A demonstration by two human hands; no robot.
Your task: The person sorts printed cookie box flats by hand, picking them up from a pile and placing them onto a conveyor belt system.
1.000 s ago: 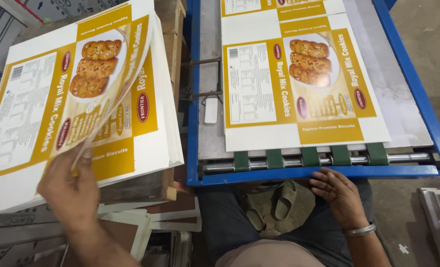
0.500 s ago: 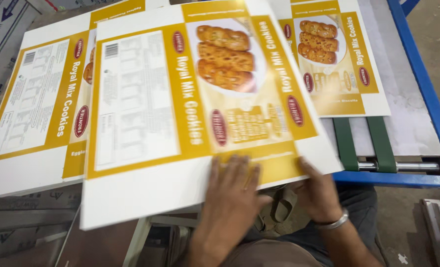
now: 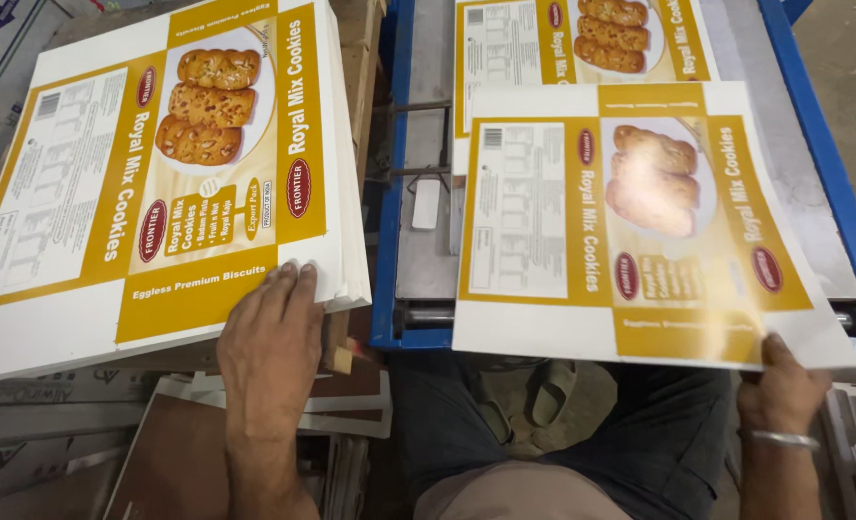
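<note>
Left hand (image 3: 272,332) rests flat, fingers spread, on the stack (image 3: 149,173); right hand (image 3: 784,390) pinches 1 printed sheet (image 3: 630,231) (slightly blurred) over the blue surface (image 3: 837,193).

The printed card sheet (image 3: 630,226) looks glossy and smooth, the blue-painted machine bed (image 3: 813,125) dull bare metal.

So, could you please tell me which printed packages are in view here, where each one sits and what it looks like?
Stack of flat white-and-mustard carton sheets: left, cookie picture on top, left hand on its near corner.
Single flat carton sheet: centre-right, over blue-framed metal table, same colours, right hand gripping its near edge.
Another matching sheet: top, flat on table.
Grey-white printed cartons: top left.
</note>
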